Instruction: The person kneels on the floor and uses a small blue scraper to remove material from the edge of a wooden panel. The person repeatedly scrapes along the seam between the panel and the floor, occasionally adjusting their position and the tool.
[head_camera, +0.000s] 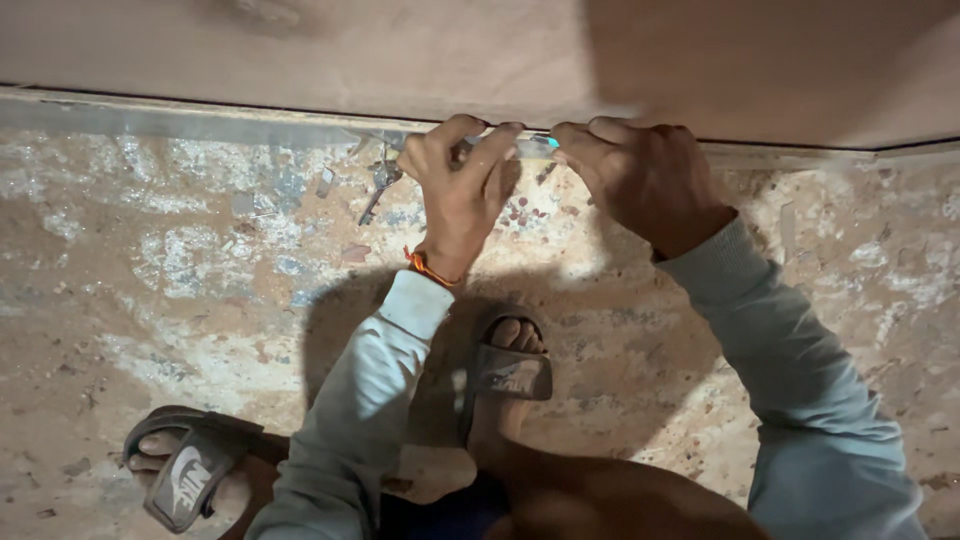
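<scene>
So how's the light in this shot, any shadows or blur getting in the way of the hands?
Head view: warm, dim light; a dark shadow pools on the floor below the left hand and right hand, around the sandalled feet. Another broad shadow darkens the wooden board at upper right. The board's surface looks soft and slightly blurred; the small thing pinched between the fingers at the metal strip is too dim to identify.

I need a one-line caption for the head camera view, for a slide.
Both hands, left hand and right hand, press at the bottom edge of a wooden board above a worn stone floor.
</scene>
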